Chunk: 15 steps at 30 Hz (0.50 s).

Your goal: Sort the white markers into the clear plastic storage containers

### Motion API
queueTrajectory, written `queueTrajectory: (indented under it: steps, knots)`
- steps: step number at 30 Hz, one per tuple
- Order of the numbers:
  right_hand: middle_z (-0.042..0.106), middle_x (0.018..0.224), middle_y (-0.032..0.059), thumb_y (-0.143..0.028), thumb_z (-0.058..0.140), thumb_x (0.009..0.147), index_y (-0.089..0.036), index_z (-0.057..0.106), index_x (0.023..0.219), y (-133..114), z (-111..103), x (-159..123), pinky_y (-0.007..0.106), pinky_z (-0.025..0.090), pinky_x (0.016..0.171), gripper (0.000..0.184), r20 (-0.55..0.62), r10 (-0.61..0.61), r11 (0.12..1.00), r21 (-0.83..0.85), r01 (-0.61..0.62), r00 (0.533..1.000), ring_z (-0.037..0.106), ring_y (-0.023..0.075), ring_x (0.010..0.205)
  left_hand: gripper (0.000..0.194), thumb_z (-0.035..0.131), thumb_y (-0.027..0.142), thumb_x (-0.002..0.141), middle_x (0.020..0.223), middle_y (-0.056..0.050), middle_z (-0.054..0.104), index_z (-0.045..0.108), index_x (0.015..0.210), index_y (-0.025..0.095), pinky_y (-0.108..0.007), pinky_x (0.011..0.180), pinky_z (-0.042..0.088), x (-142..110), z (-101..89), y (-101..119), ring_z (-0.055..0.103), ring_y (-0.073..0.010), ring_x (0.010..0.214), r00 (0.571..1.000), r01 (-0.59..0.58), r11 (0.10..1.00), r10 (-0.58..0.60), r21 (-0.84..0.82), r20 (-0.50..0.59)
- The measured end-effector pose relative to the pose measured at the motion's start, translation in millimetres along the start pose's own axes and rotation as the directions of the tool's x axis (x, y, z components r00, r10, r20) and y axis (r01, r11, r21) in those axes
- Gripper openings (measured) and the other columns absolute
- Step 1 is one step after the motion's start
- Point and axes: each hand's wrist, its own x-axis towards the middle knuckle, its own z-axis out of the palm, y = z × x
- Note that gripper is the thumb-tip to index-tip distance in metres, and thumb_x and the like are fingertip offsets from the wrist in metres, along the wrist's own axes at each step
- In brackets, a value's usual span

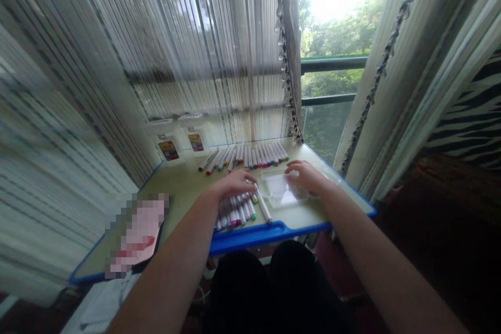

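Observation:
My left hand [237,182] reaches over a row of white markers [237,211] near the table's front edge. Its thumb and fingers close around the upper end of one white marker [263,204], which slants away to the right of that row. My right hand [306,176] lies at the right side of a clear plastic case [285,190], fingers apart and bent over its edge. Beyond both hands, a second row of capped markers [258,156] in several colours spreads across the back of the table. Part of the near row is hidden under my left hand.
Two clear packages with printed labels [169,150] stand at the back left. A blurred pink item [143,224] lies at the table's left side. The pale tabletop [183,188] has a raised blue front edge [246,235]. Curtains [219,62] hang behind it.

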Motion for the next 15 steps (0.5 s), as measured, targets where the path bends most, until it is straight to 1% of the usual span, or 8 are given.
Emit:
queueTrajectory:
  steps: [4, 7, 11, 15]
  knots:
    - [0.064, 0.113, 0.0094, -0.016, 0.064, 0.073, -0.02, 0.072, 0.086, 0.8, 0.4, 0.4, 0.039, 0.039, 0.099, 0.016, 0.001, -0.013, 1.0, -0.011, 0.013, 1.0, 0.057, 0.0236, 0.108, 0.034, 0.064, 0.04, 0.065, 0.115, -0.01, 0.06, 0.072, 0.092, 0.02, -0.037, 0.099, 0.036, -2.0, -0.9, 2.1, 0.05, -0.0295, 0.114, 0.999, -0.038, 0.999, 0.038, 0.029, 0.006]
    - [0.064, 0.113, 0.01, -0.017, 0.064, 0.073, -0.019, 0.072, 0.086, 2.3, 1.5, 0.8, 0.039, 0.039, 0.1, 0.015, -0.004, -0.017, 1.0, -0.002, 0.016, 1.0, 0.057, 0.0238, 0.108, 0.034, 0.064, 0.04, 0.065, 0.11, -0.01, 0.06, 0.07, 0.092, 0.019, -0.034, 0.093, 0.04, -4.2, -2.0, 1.8, 0.054, -0.0263, 0.106, 0.999, -0.044, 0.999, 0.044, 0.018, 0.032]
    - [0.064, 0.111, 0.0092, -0.017, 0.063, 0.074, -0.02, 0.071, 0.09, 3.8, 2.2, 0.7, 0.038, 0.039, 0.099, 0.018, -0.018, -0.025, 1.0, -0.001, 0.025, 1.0, 0.058, 0.023, 0.106, 0.036, 0.065, 0.041, 0.065, 0.106, -0.006, 0.06, 0.067, 0.093, 0.019, -0.03, 0.088, 0.042, -6.3, -3.4, -1.5, 0.053, -0.0231, 0.103, 0.999, -0.043, 0.996, 0.045, -0.077, 0.024]
    - [0.064, 0.11, 0.01, -0.017, 0.062, 0.075, -0.018, 0.07, 0.094, 4.0, 1.6, 0.0, 0.037, 0.04, 0.098, 0.021, -0.022, -0.038, 0.999, -0.019, 0.037, 0.999, 0.057, 0.023, 0.106, 0.039, 0.066, 0.044, 0.066, 0.1, -0.005, 0.062, 0.063, 0.095, 0.018, -0.031, 0.087, 0.042, -8.5, -8.1, -7.5, 0.056, -0.0209, 0.098, 1.0, -0.011, 0.98, 0.015, -0.196, 0.018]
